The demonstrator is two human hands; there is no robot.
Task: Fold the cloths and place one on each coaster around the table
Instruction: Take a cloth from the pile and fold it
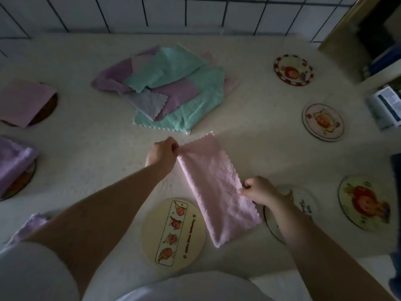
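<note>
A pink cloth (217,187), folded into a long strip, hangs just above the table. My left hand (162,153) pinches its far corner, and my right hand (258,190) pinches its right edge midway. A cream round coaster (173,233) lies bare below the strip. Beside it, another coaster (303,205) is partly hidden under my right arm. More bare coasters lie at the right (364,203), (323,122) and far right (294,69). A pile of unfolded green and purple cloths (171,88) sits at the table's middle back.
At the left edge, a folded pink cloth (23,103) and a folded purple cloth (13,161) each cover a coaster. Another purple cloth (30,224) peeks out under my left arm. A white packet (384,109) lies at the right edge. A tiled wall stands behind the table.
</note>
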